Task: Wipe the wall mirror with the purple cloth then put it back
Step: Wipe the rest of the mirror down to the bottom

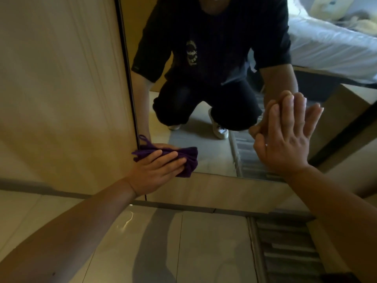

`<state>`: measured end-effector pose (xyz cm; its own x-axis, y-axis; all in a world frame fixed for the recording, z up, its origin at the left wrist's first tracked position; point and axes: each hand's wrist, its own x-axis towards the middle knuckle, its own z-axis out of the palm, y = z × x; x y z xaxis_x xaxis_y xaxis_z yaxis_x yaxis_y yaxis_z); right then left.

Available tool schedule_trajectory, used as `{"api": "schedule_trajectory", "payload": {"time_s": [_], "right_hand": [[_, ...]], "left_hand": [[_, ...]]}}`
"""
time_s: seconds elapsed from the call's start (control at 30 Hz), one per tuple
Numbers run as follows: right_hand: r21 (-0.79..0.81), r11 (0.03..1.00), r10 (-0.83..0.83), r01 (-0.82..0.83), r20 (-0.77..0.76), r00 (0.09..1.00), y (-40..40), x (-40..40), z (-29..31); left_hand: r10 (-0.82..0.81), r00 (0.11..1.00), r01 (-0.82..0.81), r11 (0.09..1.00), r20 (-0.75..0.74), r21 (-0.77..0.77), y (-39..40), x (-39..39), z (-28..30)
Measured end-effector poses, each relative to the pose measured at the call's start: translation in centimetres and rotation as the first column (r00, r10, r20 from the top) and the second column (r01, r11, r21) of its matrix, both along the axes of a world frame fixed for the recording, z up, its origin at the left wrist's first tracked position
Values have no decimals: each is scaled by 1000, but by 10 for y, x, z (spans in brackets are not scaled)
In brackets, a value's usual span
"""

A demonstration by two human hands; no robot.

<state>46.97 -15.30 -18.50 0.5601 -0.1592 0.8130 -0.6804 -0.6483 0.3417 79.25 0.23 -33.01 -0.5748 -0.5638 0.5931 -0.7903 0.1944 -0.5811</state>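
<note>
The wall mirror [216, 158] fills the upper middle of the head view, its dark left frame edge running down to a bottom corner. My left hand [157, 172] presses the bunched purple cloth [188, 160] against the glass at that lower left corner, fingers flat over the cloth. Over on the right side of the glass, my right hand [285, 135] lies flat with its fingers together and holds nothing. The mirror reflects a crouching person in dark clothes and both hands.
A pale wooden wall panel [61, 88] stands left of the mirror. Below the mirror runs a beige skirting band [224, 193], then glossy floor tiles [163, 242] and a striped rug [289, 250] at lower right. A white bed shows only as a reflection.
</note>
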Motion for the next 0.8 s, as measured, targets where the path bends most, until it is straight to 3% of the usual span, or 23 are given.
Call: {"api": "schedule_trajectory", "payload": {"time_s": [0.17,0.3,0.4,0.5,0.63,0.8], "right_hand": [[41,998,-40,41,-6,999,4,-3,2],[123,989,-75,81,-56,996,15,-6,9],[206,977,-34,53,-95,995,26,-13,19],[242,970,39,-24,-58,998,30,-34,29],[266,958,-107,108,-19,994,16,-82,33],[265,949,-156,169,-69,985,-6,-109,26]], "left_hand": [[49,999,-51,978,18,204,18,-4,-12],[63,991,-26,954,-114,300,32,-25,4],[-1,981,53,965,-196,257,39,-50,34],[-128,972,153,981,-198,116,26,-83,85],[-235,955,225,972,-181,-72,-23,-128,148],[-114,993,112,992,-31,-55,-70,-148,121]]}}
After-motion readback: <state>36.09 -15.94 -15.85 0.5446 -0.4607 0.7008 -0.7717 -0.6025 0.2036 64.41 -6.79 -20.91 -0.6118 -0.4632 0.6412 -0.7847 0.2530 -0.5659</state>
